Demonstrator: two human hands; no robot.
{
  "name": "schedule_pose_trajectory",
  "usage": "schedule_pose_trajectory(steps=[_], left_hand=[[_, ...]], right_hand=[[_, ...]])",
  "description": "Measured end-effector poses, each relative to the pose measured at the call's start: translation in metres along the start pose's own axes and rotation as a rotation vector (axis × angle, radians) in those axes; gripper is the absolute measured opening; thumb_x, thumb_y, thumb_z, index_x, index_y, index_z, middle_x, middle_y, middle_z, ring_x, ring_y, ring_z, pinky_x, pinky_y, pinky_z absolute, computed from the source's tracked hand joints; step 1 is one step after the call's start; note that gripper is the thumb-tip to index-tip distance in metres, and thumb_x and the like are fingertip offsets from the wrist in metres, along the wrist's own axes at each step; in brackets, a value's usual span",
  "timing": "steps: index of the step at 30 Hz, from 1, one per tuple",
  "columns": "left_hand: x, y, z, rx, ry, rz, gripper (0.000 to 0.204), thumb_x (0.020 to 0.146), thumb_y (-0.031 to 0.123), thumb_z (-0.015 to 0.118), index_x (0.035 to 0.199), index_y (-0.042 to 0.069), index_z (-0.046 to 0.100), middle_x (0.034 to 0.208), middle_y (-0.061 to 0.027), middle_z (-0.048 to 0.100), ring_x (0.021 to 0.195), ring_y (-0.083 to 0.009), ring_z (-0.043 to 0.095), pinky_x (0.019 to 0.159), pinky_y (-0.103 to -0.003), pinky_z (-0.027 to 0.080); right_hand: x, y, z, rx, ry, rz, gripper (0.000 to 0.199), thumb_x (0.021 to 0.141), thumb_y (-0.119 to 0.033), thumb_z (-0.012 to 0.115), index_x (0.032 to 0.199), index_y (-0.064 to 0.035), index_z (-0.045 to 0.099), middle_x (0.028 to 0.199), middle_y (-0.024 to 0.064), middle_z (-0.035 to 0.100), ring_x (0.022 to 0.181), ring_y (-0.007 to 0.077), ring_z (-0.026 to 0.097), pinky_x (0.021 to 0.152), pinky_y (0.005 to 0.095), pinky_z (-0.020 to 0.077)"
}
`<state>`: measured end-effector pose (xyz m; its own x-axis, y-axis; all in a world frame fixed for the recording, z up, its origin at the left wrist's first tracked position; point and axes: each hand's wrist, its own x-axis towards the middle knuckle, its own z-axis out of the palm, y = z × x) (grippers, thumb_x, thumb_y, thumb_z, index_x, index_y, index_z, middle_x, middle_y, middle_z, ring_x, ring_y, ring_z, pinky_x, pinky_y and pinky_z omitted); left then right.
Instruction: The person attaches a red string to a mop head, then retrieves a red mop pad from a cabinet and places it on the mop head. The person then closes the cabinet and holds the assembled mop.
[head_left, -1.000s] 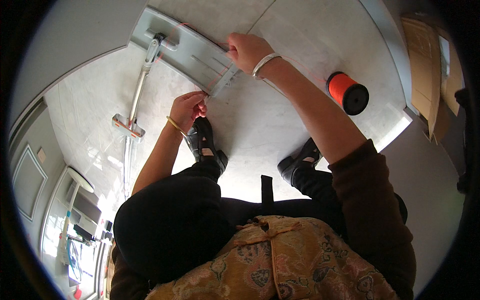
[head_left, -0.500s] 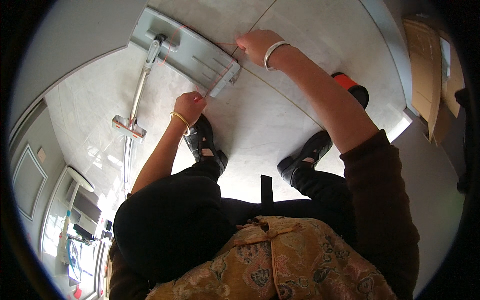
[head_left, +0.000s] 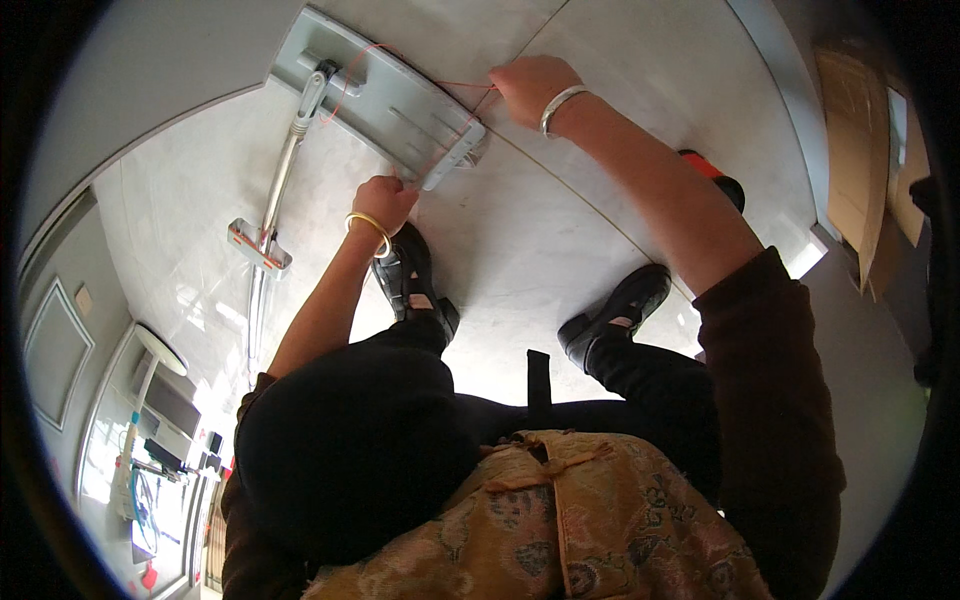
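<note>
Crossing the grey mop head [head_left: 380,103] on the floor, the orange cord [head_left: 465,84] appears laid but shows no knot or cut, the right hand [head_left: 530,88] pinching it, the left hand [head_left: 385,204] curled near the corner, its grip indeterminable.

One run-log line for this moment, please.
Left hand: by flat mop head, contents hidden; right hand: holding orange thread; thread spool: partly behind right forearm

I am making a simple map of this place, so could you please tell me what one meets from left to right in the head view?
White round-topped stand, silver pole, left hand, right hand, orange spool, brown cardboard.
</note>
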<state>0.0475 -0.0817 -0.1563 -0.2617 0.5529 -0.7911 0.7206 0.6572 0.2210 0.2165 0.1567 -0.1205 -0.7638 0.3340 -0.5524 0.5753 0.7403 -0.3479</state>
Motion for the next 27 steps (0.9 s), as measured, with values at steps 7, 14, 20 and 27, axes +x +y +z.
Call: schedule_pose_trajectory(steps=[7, 14, 20, 27], left_hand=[[-0.001, -0.014, 0.000, -0.072, 0.057, -0.022, 0.035, 0.076, 0.034, 0.056, 0.077, 0.000, 0.067, 0.082, -0.0219, 0.065, 0.079, -0.0393, 0.063, 0.075, -0.043, 0.050], [-0.012, -0.019, -0.006, -0.581, -0.180, -0.113, 0.018, 0.081, 0.020, 0.061, 0.070, 0.006, 0.061, 0.065, -0.0027, 0.057, 0.058, -0.0113, 0.056, 0.049, -0.026, 0.048], [-0.026, -0.004, -0.028, -0.938, -0.110, -0.237, 0.020, 0.083, 0.023, 0.062, 0.074, 0.006, 0.061, 0.070, -0.0020, 0.057, 0.063, -0.0124, 0.057, 0.052, -0.026, 0.046], [-0.018, 0.023, -0.038, -0.880, 0.138, 0.022, 0.019, 0.086, 0.020, 0.063, 0.092, 0.002, 0.067, 0.080, -0.0036, 0.065, 0.073, -0.0114, 0.059, 0.064, -0.026, 0.047]], right_hand=[[0.005, 0.021, -0.006, 0.054, 0.121, 0.111, 0.013, 0.081, -0.011, 0.054, 0.090, -0.0069, 0.061, 0.083, 0.0130, 0.066, 0.080, 0.0308, 0.063, 0.069, 0.0412, 0.0501], [0.006, 0.006, -0.002, 1.130, 0.016, 0.199, 0.017, 0.085, -0.014, 0.046, 0.091, -0.0043, 0.058, 0.102, 0.0125, 0.067, 0.099, 0.0257, 0.062, 0.070, 0.0387, 0.0511], [-0.006, -0.023, 0.020, 1.940, -0.002, 0.258, 0.021, 0.086, -0.021, 0.050, 0.094, -0.0030, 0.057, 0.104, 0.0162, 0.066, 0.102, 0.0237, 0.062, 0.065, 0.0336, 0.0534], [0.014, -0.045, 0.031, 1.074, 0.180, 0.120, 0.025, 0.086, -0.024, 0.053, 0.083, -0.0004, 0.060, 0.078, 0.0105, 0.068, 0.068, 0.0166, 0.065, 0.056, 0.0308, 0.0523]])
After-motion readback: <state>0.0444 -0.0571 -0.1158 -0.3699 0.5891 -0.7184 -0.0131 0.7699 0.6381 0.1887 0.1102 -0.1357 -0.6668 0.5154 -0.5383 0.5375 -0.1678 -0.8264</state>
